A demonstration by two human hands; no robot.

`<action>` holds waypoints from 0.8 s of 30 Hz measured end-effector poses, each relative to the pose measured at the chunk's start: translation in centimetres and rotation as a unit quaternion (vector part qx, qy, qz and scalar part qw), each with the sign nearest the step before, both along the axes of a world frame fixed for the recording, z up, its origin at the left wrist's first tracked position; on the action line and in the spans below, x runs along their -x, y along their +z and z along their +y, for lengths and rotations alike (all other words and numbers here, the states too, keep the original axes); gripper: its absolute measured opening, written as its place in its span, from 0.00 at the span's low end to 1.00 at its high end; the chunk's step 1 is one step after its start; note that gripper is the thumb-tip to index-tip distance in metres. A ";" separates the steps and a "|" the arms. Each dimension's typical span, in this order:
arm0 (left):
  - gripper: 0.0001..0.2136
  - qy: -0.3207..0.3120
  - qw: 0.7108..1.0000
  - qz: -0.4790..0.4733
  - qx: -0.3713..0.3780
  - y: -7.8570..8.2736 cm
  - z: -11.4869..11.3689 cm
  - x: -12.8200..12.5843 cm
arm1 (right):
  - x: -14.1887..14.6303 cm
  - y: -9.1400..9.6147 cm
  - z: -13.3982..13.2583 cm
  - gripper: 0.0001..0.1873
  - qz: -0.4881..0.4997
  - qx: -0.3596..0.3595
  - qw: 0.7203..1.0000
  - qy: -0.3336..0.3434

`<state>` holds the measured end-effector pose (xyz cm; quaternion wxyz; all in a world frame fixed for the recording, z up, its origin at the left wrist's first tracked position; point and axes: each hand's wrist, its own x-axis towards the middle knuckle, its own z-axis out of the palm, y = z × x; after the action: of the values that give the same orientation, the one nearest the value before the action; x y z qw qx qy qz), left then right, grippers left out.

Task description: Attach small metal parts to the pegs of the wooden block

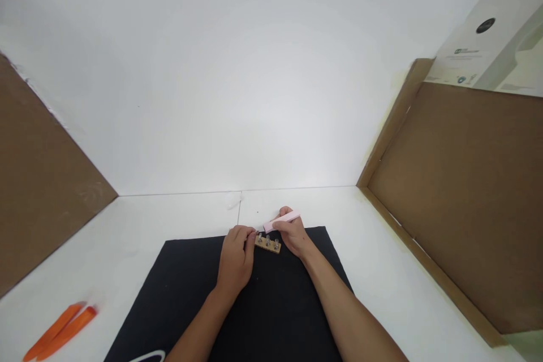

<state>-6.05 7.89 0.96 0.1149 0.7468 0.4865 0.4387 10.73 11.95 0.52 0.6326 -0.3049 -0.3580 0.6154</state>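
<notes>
A small wooden block [268, 244] with three metal screws standing in it lies near the far edge of a black mat [190, 294]. My left hand [236, 263] rests on the mat with its fingers curled and pinched against the block's left end. My right hand [292, 235] is closed round a pink stick-shaped tool [282, 220], whose tip points down toward the block's left screws.
Two orange pry tools [59, 331] lie at the table's near left. Brown cardboard panels [462, 192] stand at both sides, a white wall behind. A white box [487, 39] sits at the upper right. A white cord [148, 357] curls at the mat's near edge.
</notes>
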 end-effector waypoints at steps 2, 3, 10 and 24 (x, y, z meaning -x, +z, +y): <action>0.10 0.001 1.000 0.004 0.001 0.0 0.0 0.0 | 0.0 0.0 -0.1 0.20 -0.003 -0.001 1.000 0.013; 0.10 0.002 1.000 0.005 -0.001 0.0 0.1 0.0 | 0.0 -0.1 -0.1 0.20 -0.004 -0.003 1.000 0.017; 0.10 0.002 1.000 0.003 -0.017 -0.1 0.1 0.0 | 0.1 -0.5 0.3 0.21 0.004 -0.005 0.999 -0.032; 0.08 0.006 1.000 0.005 -0.015 0.0 0.1 -0.1 | 0.1 -0.2 0.2 0.20 0.016 0.002 0.999 -0.034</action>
<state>-5.99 7.94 0.99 0.0990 0.7480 0.4848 0.4423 10.63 12.18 0.33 0.6583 -0.3087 -0.3360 0.5987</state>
